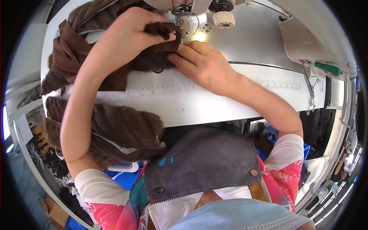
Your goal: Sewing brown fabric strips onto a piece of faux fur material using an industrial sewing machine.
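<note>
Dark brown fur fabric (153,59) with a smooth brown lining (71,48) is bunched up on the white table, its edge close to the sewing machine's needle area (187,23). My left hand (140,30) is closed on a folded bit of that fabric, fingers curled over it. From the other side, the thumb and fingers of my right hand (203,65) pinch the edge of the same fabric just below the presser area. The fingertips of both hands are partly hidden by cloth.
A printed ruler strip (180,89) runs along the white table (199,109). More brown fur (126,128) hangs over its front edge at left. A handwheel-like white knob (224,20) stands by the needle. Scissors (309,86) and a green-handled tool (327,69) are at right.
</note>
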### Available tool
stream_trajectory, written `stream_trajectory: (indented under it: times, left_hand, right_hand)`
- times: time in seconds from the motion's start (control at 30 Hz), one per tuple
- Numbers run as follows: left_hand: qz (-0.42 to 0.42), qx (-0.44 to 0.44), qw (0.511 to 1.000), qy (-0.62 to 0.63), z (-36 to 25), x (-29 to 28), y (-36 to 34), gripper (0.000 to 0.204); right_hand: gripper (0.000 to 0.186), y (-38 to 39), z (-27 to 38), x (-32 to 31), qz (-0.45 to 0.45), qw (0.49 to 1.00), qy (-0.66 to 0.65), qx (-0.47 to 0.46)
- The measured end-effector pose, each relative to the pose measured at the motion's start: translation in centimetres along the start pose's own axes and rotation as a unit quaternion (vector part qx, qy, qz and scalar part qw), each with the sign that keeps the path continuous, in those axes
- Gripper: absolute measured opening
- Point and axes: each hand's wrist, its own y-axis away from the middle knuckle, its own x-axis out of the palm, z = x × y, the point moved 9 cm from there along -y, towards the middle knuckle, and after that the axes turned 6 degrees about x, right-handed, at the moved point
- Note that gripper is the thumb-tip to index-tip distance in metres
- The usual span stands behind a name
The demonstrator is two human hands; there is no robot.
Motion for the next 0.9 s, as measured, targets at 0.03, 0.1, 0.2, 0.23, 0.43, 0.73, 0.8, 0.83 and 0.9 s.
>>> stream_trajectory:
  times: [0.03,0.1,0.2,0.23,0.43,0.73,0.8,0.83,0.9]
  left_hand:
    - [-0.001,-0.001,1.000,0.000,1.2,0.9,-0.2,0.013]
    - [0.014,-0.070,0.991,0.116,4.1,3.0,0.2,0.014]
    - [0.024,-0.122,0.983,0.136,5.3,3.6,0.0,0.016]
    - [0.026,-0.123,0.982,0.139,5.1,3.7,-0.1,0.016]
    - [0.014,-0.164,0.970,0.181,5.8,3.9,0.2,0.019]
    - [-0.013,-0.183,0.982,0.038,5.4,2.7,0.8,0.018]
    - [-0.084,-0.016,0.992,-0.096,1.8,0.6,1.0,0.022]
    - [-0.151,0.154,0.950,-0.225,-2.1,-0.3,2.2,0.029]
    - [-0.078,0.205,0.938,-0.268,-2.5,2.9,3.2,0.034]
  right_hand:
    - [0.031,0.0,-0.1,0.0,0.018,1.000,0.005,0.007]
    - [0.030,0.2,0.0,-0.7,0.012,1.000,-0.011,0.003]
    - [0.029,1.3,-1.9,-1.6,-0.006,0.999,-0.029,0.041]
    - [0.030,1.6,-2.7,-1.8,-0.018,0.997,-0.036,0.073]
    - [0.032,1.1,-3.3,-2.1,-0.062,0.996,0.009,0.066]
    - [0.030,0.6,-2.5,-0.6,0.015,0.997,0.060,0.052]
    - [0.029,0.6,-2.9,-0.6,0.015,0.997,0.054,0.047]
    - [0.028,0.6,-2.7,-0.8,0.014,0.998,0.051,0.043]
    - [0.027,0.7,-3.0,-0.7,0.014,0.997,0.053,0.046]
